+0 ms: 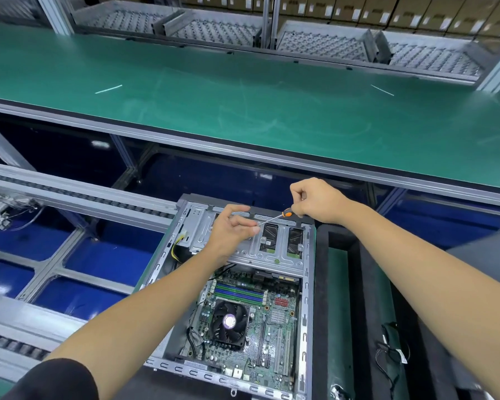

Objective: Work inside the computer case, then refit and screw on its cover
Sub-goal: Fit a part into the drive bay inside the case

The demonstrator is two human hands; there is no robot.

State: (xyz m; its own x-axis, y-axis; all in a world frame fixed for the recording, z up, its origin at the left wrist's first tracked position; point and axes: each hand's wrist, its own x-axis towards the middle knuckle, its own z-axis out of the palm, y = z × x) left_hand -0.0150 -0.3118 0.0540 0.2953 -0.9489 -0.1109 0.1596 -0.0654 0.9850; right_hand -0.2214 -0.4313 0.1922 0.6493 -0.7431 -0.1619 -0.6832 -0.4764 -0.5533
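While the computer case (306,284) is lying open on its side nearest the viewer, its motherboard (251,321) is showing | left hand (231,229) is hovering over the drive cage (243,243), fingers loosely curled at the shaft tip | right hand (318,200) is gripping the screwdriver (283,214) handle | green desk (243,96) is stretching beyond.
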